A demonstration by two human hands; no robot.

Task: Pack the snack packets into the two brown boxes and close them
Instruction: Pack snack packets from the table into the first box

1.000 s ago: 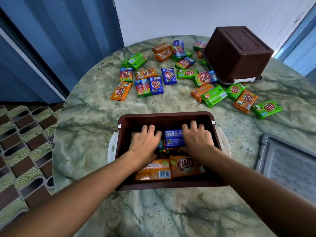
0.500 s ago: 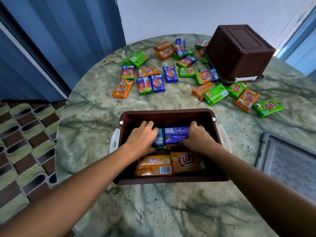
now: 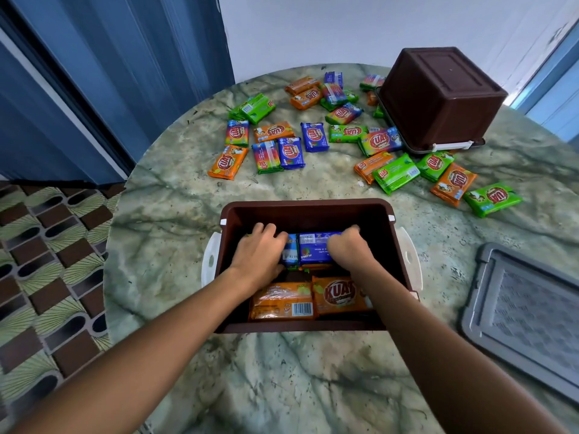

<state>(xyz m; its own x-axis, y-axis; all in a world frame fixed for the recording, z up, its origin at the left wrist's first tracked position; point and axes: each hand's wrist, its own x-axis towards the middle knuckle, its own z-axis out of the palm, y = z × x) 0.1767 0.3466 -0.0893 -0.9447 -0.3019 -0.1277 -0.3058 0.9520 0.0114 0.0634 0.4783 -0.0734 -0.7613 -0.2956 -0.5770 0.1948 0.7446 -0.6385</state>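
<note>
An open brown box (image 3: 307, 204) stands on the marble table in front of me. Both my hands are inside it. My left hand (image 3: 260, 256) lies on the left packets, its fingers against a narrow blue packet (image 3: 289, 250). Fingers curled, my right hand (image 3: 351, 250) grips the right end of a wider blue packet (image 3: 313, 249). Two orange packets (image 3: 282, 300) lie flat at the box's near side. Several loose snack packets (image 3: 289, 151) are scattered across the far half of the table. A second brown box (image 3: 438, 95) stands upside down at the back right.
A grey lid (image 3: 526, 314) lies on the table (image 3: 282, 371) to the right of the open box. White latch handles (image 3: 210, 261) stick out from the box's sides. The table's left edge drops to a patterned floor (image 3: 47, 261); blue curtains hang behind.
My right hand's fingers have curled over the wide blue packet, which has shifted toward the box's far wall. My left hand has stayed on the left packets.
</note>
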